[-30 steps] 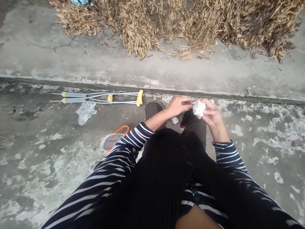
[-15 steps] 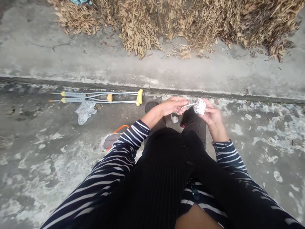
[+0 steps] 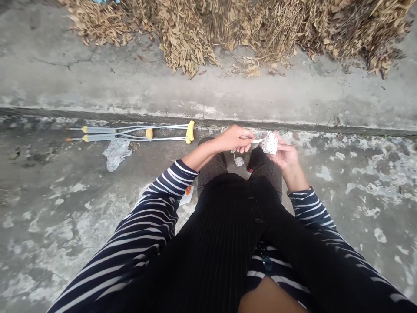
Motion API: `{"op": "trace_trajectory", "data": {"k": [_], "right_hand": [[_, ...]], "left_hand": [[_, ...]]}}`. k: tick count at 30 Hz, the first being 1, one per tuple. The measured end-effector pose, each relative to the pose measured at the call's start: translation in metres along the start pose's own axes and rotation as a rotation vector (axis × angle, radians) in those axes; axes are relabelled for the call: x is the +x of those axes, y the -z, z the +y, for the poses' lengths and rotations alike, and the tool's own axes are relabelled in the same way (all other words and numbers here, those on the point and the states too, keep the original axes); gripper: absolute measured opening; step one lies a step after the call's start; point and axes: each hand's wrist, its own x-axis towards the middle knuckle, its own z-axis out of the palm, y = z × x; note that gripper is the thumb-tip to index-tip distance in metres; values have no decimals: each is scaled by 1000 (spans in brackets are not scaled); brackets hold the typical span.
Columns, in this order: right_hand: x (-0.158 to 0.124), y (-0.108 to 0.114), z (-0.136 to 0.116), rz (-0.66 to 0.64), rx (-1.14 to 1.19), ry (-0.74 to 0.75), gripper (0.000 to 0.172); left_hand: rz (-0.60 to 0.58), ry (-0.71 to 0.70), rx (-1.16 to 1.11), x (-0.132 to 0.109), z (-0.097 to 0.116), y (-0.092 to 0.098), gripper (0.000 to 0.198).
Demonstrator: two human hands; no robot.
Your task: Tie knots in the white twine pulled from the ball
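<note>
My right hand [image 3: 284, 153] is closed round a white ball of cord [image 3: 269, 143] with thin dark marks on it. From the ball's left side a short length of white cord [image 3: 258, 141] runs to my left hand [image 3: 235, 138], whose thumb and fingers pinch it. Below my left hand, between my legs, a second, smaller ball of cord [image 3: 239, 161] lies on the ground with a loose strand rising from it. My left hand hides where that strand goes.
A pair of crutches [image 3: 137, 133] with yellow pads lies along the foot of the concrete ledge [image 3: 130, 87]. Beside them is a crumpled clear plastic bag [image 3: 116, 154]. Dry leaves [image 3: 189, 39] cover the ledge's far side. My left sleeve partly hides a white and orange item [image 3: 187, 195].
My left hand has shifted slightly left and up and its fingers have closed more tightly on the cord. The ball in my right hand has moved a little left and turned.
</note>
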Motion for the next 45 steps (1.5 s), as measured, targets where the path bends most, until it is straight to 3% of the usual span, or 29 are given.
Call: {"op": "trace_trajectory", "data": {"k": [4, 9, 13, 21, 28, 31, 33, 38, 42, 45], "right_hand": [[-1, -2, 0, 6, -53, 29, 43], [-2, -11, -4, -76, -79, 81, 44], [-1, -22, -11, -178, -156, 147, 43], [-4, -36, -32, -182, -331, 283, 39], [-8, -45, -43, -131, -355, 297, 72], [-7, -45, -43, -129, -362, 318, 68], [-7, -45, -43, -116, -375, 334, 66], [-12, -51, -48, -139, -481, 392, 48], [-14, -54, -52, -205, -547, 392, 41], [-11, -53, -52, -183, -568, 458, 39]], "left_hand": [[-103, 43, -137, -2, 3, 4, 12], [24, 73, -234, 3, 0, 8, 18], [8, 116, -335, 19, -5, 14, 23], [-66, 135, -184, 45, 9, 16, 32], [-22, -54, -126, 44, 30, 14, 26], [47, -120, -133, 42, 26, 10, 20], [45, -82, -136, 42, 22, 9, 18], [-57, 113, -85, 50, 23, 20, 11], [-156, 153, -4, 57, 33, 37, 11], [-211, 172, 18, 60, 33, 42, 11]]}}
